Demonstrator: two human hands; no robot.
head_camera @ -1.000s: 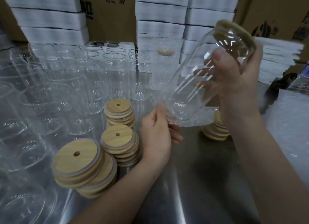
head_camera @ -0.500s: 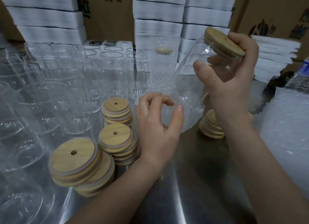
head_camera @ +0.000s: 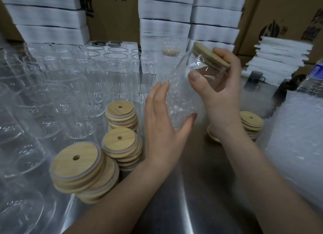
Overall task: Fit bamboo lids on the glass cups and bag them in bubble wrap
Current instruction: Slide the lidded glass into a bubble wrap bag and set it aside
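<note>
The lidded cup [head_camera: 195, 62] is clear, glossy glass. Its lid [head_camera: 211, 57] is pale bamboo, matt and fine-grained. The bag [head_camera: 176, 102] is clear, dimpled bubble-wrap plastic. The loose lids [head_camera: 76, 161] show the same matt wood, edged with a smooth whitish ring. The empty cups [head_camera: 113, 69] are shiny glass. The worktop [head_camera: 201, 198] is brushed metal with a dull sheen. The cardboard boxes [head_camera: 283, 15] look brown and matt.

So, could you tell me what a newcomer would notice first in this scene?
Most likely the tilted glass cup with its bamboo lid, gripped in the right hand at centre right, while the left hand holds its fingers straight beside the bubble wrap at its lower end. Next, the stacks of loose lids at lower left, and the rows of empty glasses filling the left side.
</note>
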